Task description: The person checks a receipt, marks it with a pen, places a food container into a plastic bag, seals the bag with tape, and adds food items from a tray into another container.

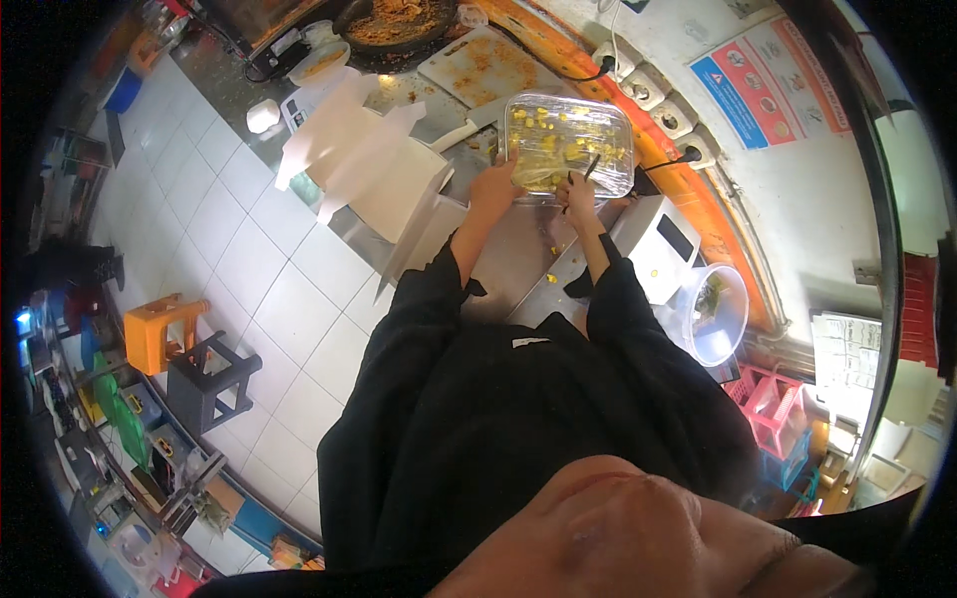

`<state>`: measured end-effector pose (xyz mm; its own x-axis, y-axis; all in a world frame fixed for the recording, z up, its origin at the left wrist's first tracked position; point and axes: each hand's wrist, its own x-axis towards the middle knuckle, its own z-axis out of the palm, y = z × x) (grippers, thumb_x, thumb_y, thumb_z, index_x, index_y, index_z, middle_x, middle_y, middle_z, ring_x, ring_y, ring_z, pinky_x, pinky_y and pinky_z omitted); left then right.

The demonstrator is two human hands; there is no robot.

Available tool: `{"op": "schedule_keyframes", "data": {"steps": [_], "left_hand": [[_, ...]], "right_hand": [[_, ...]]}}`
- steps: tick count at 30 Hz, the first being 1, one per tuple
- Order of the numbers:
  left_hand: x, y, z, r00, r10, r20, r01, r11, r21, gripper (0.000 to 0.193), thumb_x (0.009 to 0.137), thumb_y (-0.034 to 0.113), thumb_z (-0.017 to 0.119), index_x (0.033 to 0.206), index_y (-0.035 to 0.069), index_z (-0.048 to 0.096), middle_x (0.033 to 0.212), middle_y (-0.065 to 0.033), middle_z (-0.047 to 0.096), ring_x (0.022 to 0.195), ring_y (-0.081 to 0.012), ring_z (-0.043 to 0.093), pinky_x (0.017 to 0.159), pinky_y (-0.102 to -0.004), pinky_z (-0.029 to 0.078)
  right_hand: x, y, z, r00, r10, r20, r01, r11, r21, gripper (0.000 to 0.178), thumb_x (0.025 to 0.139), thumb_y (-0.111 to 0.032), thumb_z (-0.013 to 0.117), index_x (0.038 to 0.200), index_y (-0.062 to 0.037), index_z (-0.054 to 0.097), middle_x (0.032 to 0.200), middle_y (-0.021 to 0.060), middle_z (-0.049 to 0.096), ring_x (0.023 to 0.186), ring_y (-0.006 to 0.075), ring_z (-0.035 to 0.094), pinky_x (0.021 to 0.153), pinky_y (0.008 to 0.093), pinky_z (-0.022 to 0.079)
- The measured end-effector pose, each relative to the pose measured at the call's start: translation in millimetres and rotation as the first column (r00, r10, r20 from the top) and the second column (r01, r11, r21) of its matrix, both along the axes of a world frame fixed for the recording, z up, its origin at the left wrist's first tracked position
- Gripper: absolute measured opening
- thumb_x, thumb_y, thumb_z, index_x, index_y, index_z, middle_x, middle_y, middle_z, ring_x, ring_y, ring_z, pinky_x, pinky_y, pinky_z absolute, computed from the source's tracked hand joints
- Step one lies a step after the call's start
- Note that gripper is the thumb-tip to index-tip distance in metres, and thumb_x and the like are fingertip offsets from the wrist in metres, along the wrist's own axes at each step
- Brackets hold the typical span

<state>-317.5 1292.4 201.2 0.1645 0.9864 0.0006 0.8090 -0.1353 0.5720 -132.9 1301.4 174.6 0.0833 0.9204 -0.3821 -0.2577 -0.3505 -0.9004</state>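
Observation:
A clear rectangular container (568, 140) with small yellow food pieces stands on the steel counter (513, 259). My left hand (495, 186) grips the container's near left rim. At the near right edge, my right hand (579, 191) holds a thin dark utensil (590, 167) that reaches into the container. Both forearms wear black sleeves. A few yellow bits lie on the counter below the container.
A stained cutting board (478, 65) and a dark pan of food (394, 22) lie beyond. White folded boxes (369, 159) stand at left. A white scale (658, 244) and a clear tub (713, 314) sit at right. Orange (159, 329) and dark (209, 379) stools stand on the tiled floor.

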Motion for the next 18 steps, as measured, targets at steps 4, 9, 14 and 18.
{"op": "schedule_keyframes", "data": {"steps": [4,9,14,18], "left_hand": [[31.7,3.1,33.2,0.992,-0.124,-0.004,0.122,0.985,-0.125,0.084,0.068,0.032,0.072,0.138,0.023,0.028,0.116,-0.0116,0.057,0.091,-0.0289,0.06,0.073,-0.0421,0.049],[8.8,1.0,4.9,1.0,-0.029,-0.006,0.028,0.999,-0.031,0.085,0.066,0.036,0.073,0.138,0.023,0.03,0.113,-0.0093,0.059,0.091,-0.0284,0.061,0.072,-0.0415,0.049],[12.7,-3.2,17.9,0.996,0.033,0.086,-0.024,0.994,-0.105,0.088,0.062,0.037,0.075,0.137,0.022,0.031,0.108,-0.0099,0.061,0.09,-0.0292,0.061,0.071,-0.0405,0.048],[16.8,-0.5,6.3,0.991,0.012,0.132,-0.001,0.997,-0.076,0.089,0.061,0.037,0.076,0.137,0.022,0.032,0.102,-0.0106,0.063,0.085,-0.0305,0.061,0.07,-0.0405,0.048]], "right_hand": [[101.0,38.9,-84.7,0.564,0.113,0.818,-0.419,0.893,0.165,0.027,0.087,-0.024,0.047,0.065,-0.009,0.044,0.054,0.0022,0.043,0.049,0.0137,0.046,0.043,0.027,0.034],[18.2,45.8,-11.7,0.077,0.14,0.987,-0.448,0.89,-0.092,0.02,0.081,-0.019,0.049,0.077,-0.0004,0.056,0.07,0.0191,0.061,0.068,0.0319,0.062,0.058,0.0408,0.048],[9.8,19.1,39.0,-0.241,0.229,0.943,-0.642,0.692,-0.332,0.024,0.081,-0.014,0.046,0.098,-0.001,0.058,0.082,0.0229,0.062,0.079,0.0395,0.06,0.068,0.047,0.047],[23.9,15.0,46.8,-0.224,0.19,0.956,-0.748,0.595,-0.294,0.022,0.08,-0.016,0.05,0.097,-0.0042,0.058,0.085,0.0207,0.062,0.084,0.0366,0.06,0.071,0.0434,0.048]]}}
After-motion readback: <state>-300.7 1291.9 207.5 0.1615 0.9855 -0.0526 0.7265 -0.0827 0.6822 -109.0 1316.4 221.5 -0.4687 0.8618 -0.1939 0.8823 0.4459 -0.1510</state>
